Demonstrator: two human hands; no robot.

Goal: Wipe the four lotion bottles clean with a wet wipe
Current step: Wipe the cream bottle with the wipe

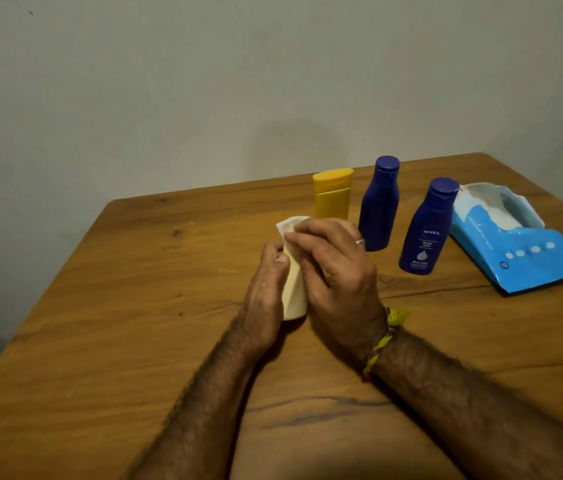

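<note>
Cream plastic lotion bottle (294,289) stood gripped by left hand (266,292); right hand (335,271) fingers (302,233) pinched a white wet wipe (288,225) on it; the nearer dark-blue bottle (427,226) read "NIVEA Body Milk".

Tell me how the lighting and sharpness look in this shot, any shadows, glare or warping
Head view: dim, warm light with no strong glare; a soft shadow falls on the wall behind the yellow bottle. The table edges bow from the wide-angle lens. The label on the nearer blue bottle reads clearly, while the hands, left hand and right hand, look slightly soft.

Home room: wooden table (134,306), plain wall (169,81).
</note>
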